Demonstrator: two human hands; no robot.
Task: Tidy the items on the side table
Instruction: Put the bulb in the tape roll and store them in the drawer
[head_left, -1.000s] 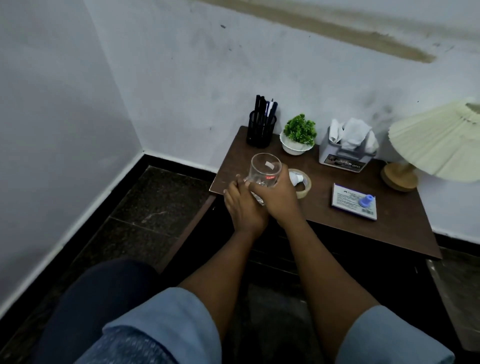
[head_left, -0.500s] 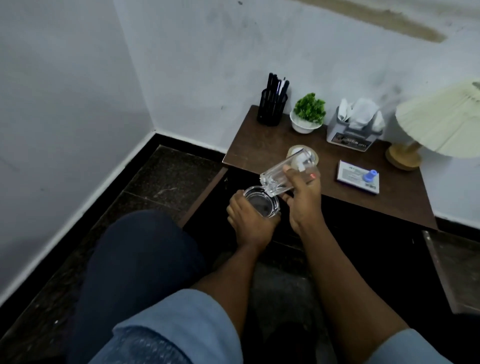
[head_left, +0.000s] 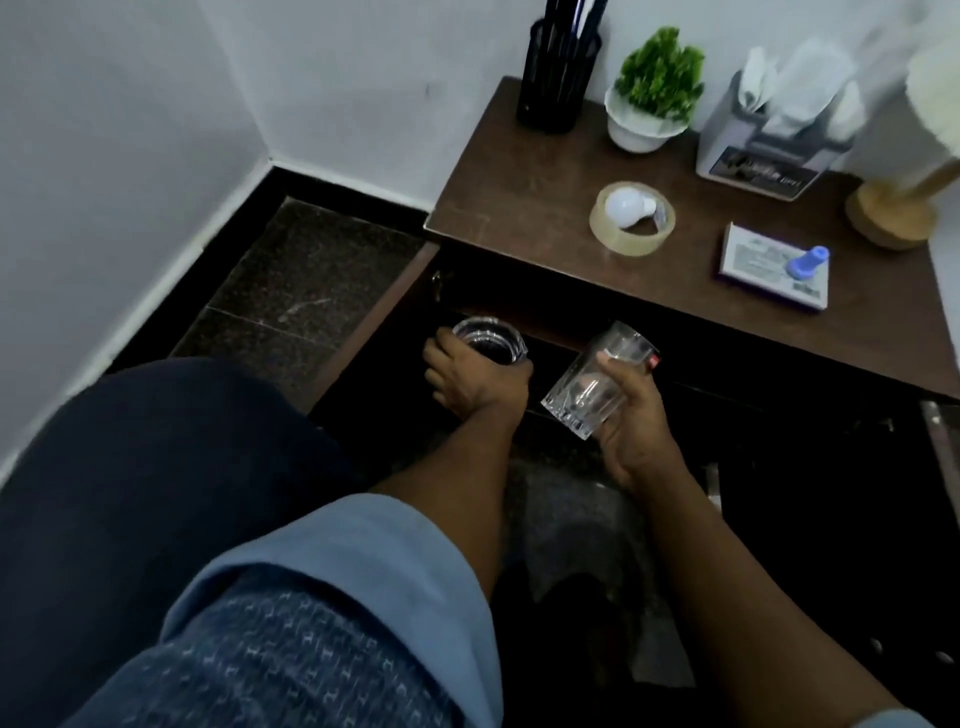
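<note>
Person as seen by the head camera. Left sleeve (head_left: 363, 561): it ends in a broad, plain light-blue cuff. Behind the cuff the cloth turns a darker blue, printed with a fine, regular pattern of small pale marks. Right sleeve (head_left: 896, 719): only a sliver of light-blue hem shows, at the lower right corner of the view. Left forearm (head_left: 457, 467) and right forearm (head_left: 727, 545): bare from sleeve to wrist. Left hand (head_left: 467, 382) and right hand (head_left: 641, 434): bare. Trouser leg (head_left: 156, 467): plain dark navy cloth, smooth and rounded over the knee.

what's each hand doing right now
Left hand: grips the upright glass.
Right hand: holds the tilted glass.
</note>
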